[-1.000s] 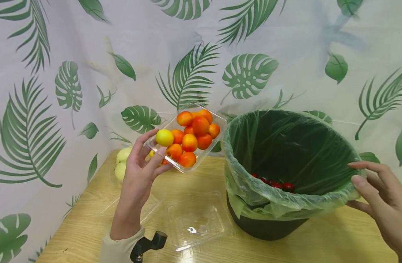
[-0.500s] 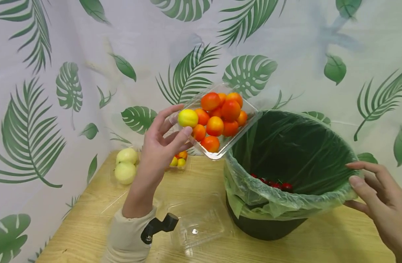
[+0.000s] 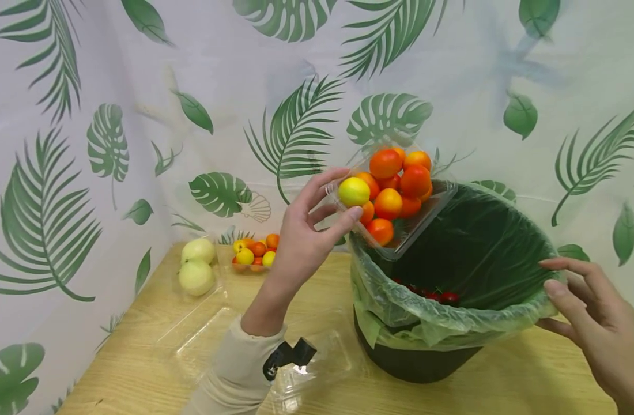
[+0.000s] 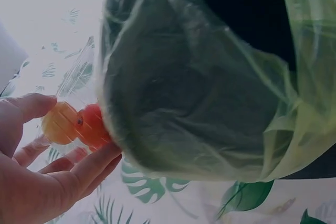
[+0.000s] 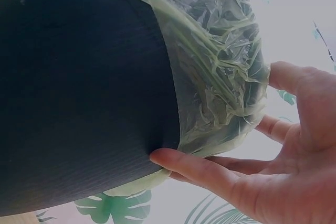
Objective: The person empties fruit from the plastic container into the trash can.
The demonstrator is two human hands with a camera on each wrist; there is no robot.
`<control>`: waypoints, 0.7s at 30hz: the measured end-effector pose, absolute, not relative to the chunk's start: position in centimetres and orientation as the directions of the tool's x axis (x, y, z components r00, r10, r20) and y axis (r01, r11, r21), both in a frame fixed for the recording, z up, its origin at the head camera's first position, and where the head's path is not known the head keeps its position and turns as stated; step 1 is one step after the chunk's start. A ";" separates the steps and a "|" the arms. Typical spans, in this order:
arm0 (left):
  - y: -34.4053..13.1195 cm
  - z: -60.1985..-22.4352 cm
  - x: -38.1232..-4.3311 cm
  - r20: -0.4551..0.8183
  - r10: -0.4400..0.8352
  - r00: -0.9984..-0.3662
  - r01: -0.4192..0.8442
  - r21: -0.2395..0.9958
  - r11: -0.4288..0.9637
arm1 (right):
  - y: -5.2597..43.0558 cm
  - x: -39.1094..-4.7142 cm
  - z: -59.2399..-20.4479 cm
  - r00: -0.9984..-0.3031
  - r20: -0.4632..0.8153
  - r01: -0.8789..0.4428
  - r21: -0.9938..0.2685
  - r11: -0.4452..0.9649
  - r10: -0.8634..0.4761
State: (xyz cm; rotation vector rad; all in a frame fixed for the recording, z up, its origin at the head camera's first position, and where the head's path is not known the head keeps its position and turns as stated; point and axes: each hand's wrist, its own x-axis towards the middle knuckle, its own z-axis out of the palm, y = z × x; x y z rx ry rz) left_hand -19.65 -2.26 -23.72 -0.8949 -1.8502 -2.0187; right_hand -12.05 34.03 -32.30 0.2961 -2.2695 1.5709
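Note:
My left hand (image 3: 309,230) holds a clear plastic box (image 3: 407,239) by its near-left edge, thumb on top and fingers beneath. Inside lie several orange-red cherry tomatoes (image 3: 388,203) and one yellow one (image 3: 354,191). The box tilts over the left rim of a dark trash bin (image 3: 418,363) lined with a green bag (image 3: 452,320). My right hand (image 3: 599,323) grips the bin's right rim, thumb and fingers spread over the bag's edge. In the right wrist view one of its fingers (image 5: 194,169) touches the bin's dark side. Small red fruits (image 3: 441,297) lie inside the bin.
At the back left are two pale green round fruits (image 3: 196,268) in clear packaging and a second box of yellow and orange tomatoes (image 3: 256,252). Clear plastic containers (image 3: 322,357) lie on the wooden table (image 3: 125,363). A leaf-print curtain (image 3: 208,63) hangs behind.
My left hand has carried the tomato box rightward, from left of the bin to over its left rim. The second tomato box has come into view. The right hand stays on the rim.

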 end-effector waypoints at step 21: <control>-1.2 -24.5 -19.4 0.656 0.282 -0.700 0.664 0.743 -0.078 | 33.8 -12.1 -32.0 -0.908 0.419 -0.385 -0.853 0.352 0.022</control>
